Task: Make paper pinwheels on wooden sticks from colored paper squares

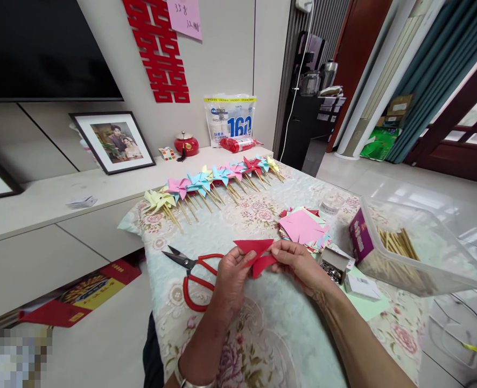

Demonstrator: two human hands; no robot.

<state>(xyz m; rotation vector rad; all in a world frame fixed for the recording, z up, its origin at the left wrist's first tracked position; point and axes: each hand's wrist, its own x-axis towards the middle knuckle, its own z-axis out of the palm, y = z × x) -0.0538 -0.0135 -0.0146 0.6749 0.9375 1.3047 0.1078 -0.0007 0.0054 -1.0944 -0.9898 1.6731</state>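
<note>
Hands: our left hand [231, 275] and right hand [299, 264] pinch a folded red paper square [258, 254] above the floral-clothed bench [262, 334]. Loose grip could spring folds; red-handled scissors [194, 272] lie near.

**Camera position: single head view**

One head-worn camera, looking forward and down across the table [262, 323] from its near edge. Hands lie close below the lens; wall cabinet [40, 215] and doorway farther off. No second view.
</note>
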